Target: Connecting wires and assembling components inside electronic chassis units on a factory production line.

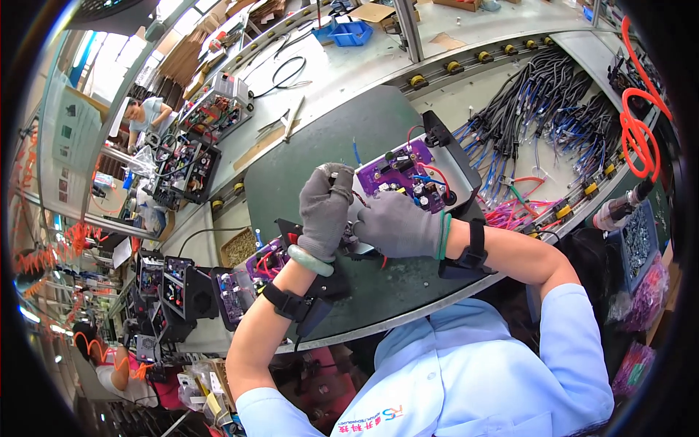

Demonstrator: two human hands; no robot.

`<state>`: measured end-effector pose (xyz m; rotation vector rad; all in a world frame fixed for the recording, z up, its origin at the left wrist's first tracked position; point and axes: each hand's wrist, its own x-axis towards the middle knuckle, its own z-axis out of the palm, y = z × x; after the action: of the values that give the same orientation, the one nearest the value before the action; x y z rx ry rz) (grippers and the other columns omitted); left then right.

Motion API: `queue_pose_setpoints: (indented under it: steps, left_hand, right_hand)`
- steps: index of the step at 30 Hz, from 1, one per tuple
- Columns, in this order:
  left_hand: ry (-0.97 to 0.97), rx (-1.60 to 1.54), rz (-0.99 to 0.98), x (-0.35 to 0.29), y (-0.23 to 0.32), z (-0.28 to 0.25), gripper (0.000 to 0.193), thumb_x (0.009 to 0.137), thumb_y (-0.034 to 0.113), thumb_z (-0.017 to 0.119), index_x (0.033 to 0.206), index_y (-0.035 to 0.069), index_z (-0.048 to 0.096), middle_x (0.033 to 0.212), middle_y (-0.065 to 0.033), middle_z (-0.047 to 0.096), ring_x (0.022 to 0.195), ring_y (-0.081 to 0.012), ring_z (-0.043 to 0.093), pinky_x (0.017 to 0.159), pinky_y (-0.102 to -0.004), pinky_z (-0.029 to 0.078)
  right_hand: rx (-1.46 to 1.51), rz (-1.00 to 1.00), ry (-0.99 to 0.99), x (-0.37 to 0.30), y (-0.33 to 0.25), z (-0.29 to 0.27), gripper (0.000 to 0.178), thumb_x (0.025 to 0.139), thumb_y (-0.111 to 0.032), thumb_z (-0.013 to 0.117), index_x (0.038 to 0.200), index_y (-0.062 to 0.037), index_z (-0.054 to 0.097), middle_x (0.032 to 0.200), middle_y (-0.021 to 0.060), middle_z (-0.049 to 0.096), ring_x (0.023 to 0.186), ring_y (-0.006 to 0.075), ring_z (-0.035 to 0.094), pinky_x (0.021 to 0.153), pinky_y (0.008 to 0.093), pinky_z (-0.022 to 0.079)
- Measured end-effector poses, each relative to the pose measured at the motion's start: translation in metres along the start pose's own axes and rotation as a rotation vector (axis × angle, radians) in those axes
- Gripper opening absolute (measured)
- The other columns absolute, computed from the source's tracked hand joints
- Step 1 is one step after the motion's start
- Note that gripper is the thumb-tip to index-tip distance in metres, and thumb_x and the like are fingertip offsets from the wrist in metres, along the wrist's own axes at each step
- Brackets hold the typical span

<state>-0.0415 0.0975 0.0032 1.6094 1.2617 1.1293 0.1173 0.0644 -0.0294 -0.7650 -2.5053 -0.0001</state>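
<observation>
Both my hands wear grey gloves and work close together over an opened electronic unit with a purple circuit board. My left hand is closed, its fingers curled round something small; a bit of it shines at the fingertips, but its kind is hidden. Beside it my right hand is pinched at the near edge of the board. A thin dark wire runs to its fingertips from the gap between the hands. Red and blue wires curve over the board, and a black end panel stands at its far right.
A green mat covers the bench. Bundled black cables lie to the right, near a coiled orange hose. More opened units line up at left. A co-worker stands at far left. Blue bins sit at the back.
</observation>
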Motion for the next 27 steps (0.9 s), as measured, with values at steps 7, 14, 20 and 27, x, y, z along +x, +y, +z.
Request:
queue_pose_setpoints:
  steps: [7, 14, 20, 27]
  left_hand:
    - [-0.184, 0.031, -0.179, -0.001, 0.031, -0.02, 0.012, 0.1, 0.012, 0.064, 0.096, 0.001, 0.069, 0.078, -0.0002, 0.065, 0.067, -0.0065, 0.057, 0.062, -0.0229, 0.048]
    - [-0.178, 0.592, 0.46, -0.028, 0.056, -0.04, 0.011, 0.095, 0.008, 0.069, 0.103, 0.0, 0.069, 0.086, -0.004, 0.067, 0.074, -0.0086, 0.062, 0.07, -0.0242, 0.052]
    - [-0.09, 0.274, -0.004, -0.031, 0.061, -0.068, 0.027, 0.097, 0.011, 0.069, 0.121, 0.0, 0.068, 0.107, -0.0052, 0.07, 0.095, -0.0102, 0.063, 0.087, -0.0267, 0.051]
    - [-0.135, 0.389, 0.353, -0.037, 0.057, -0.038, 0.012, 0.097, 0.006, 0.068, 0.107, 0.001, 0.071, 0.107, -0.0049, 0.069, 0.089, -0.0088, 0.063, 0.08, -0.0267, 0.053]
  right_hand:
    - [0.524, 0.427, 0.376, -0.005, 0.002, -0.026, 0.03, 0.09, -0.037, 0.072, 0.101, -0.0089, 0.072, 0.084, 0.0156, 0.07, 0.075, 0.0331, 0.07, 0.068, 0.0404, 0.056]
    - [1.179, 0.514, 0.194, 0.011, 0.001, -0.03, 0.023, 0.097, -0.02, 0.07, 0.109, -0.0011, 0.071, 0.087, 0.0076, 0.074, 0.078, 0.011, 0.068, 0.072, 0.0305, 0.056]
    - [1.193, 0.576, 0.176, 0.019, 0.003, -0.032, 0.017, 0.096, -0.013, 0.068, 0.106, 0.0008, 0.072, 0.085, 0.0093, 0.074, 0.078, 0.0092, 0.065, 0.073, 0.0287, 0.054]
    - [0.862, 0.537, 0.205, 0.022, -0.002, -0.027, 0.021, 0.093, -0.021, 0.071, 0.096, 0.0001, 0.071, 0.076, 0.0185, 0.068, 0.069, 0.022, 0.068, 0.067, 0.0353, 0.053]
